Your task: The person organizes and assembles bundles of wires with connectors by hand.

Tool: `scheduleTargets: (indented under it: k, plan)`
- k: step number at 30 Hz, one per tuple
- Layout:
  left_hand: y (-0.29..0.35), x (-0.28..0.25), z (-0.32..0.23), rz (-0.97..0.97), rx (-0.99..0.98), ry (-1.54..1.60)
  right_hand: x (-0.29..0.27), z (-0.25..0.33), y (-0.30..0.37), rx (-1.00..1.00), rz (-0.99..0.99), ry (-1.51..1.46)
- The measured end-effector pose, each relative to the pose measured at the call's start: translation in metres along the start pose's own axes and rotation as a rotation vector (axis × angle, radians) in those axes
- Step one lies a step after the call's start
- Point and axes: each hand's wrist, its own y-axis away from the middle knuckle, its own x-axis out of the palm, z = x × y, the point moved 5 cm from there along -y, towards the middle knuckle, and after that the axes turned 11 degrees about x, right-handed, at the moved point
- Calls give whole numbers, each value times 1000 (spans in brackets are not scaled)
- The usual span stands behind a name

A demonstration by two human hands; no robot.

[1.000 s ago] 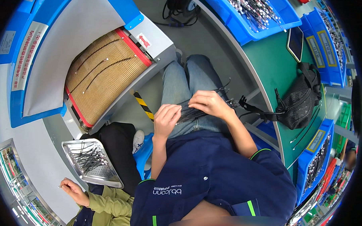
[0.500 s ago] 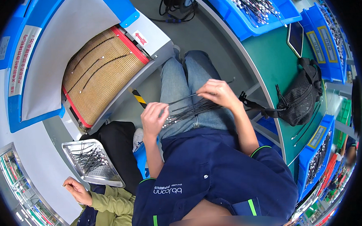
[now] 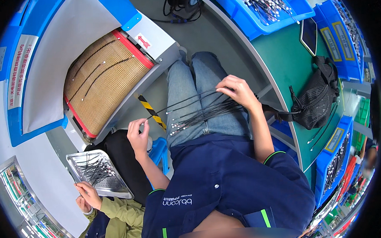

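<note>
Across my lap lies a bundle of thin black cables (image 3: pixel 211 114) with small white connectors at their left ends. My left hand (image 3: pixel 139 135), out to the left of my knees, pinches the end of one black cable (image 3: pixel 173 106), which runs slanting up to the right. My right hand (image 3: pixel 238 92) is closed over my thigh, with cable strands between its thumb and fingers. How many it holds I cannot tell. The right ends of the bundle are partly hidden beneath my right hand and forearm.
At the left, a conveyor with a tan mesh belt (image 3: pixel 99 95) carries several black cables. A co-worker's hands (image 3: pixel 88 196) are beside a metal tray (image 3: pixel 126 192) of cables. On the right, a green table (image 3: pixel 276 61) holds a blue bin (image 3: pixel 261 30), a tablet (image 3: pixel 309 37) and a black mesh bag (image 3: pixel 313 102).
My left hand has moved left and slightly down, drawing a cable end away from the bundle. My right hand has shifted slightly right. The co-worker's second hand has come into view near the tray.
</note>
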Motion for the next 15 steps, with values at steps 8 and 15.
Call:
scheduleTargets:
  k: [8,15]
  plan:
    - [4,-7,7,-21,-5,-13,2,-1,2,42,-17,-102]
    - [7,-11,12,8,6,-14,3,5,6,-33,0,-92]
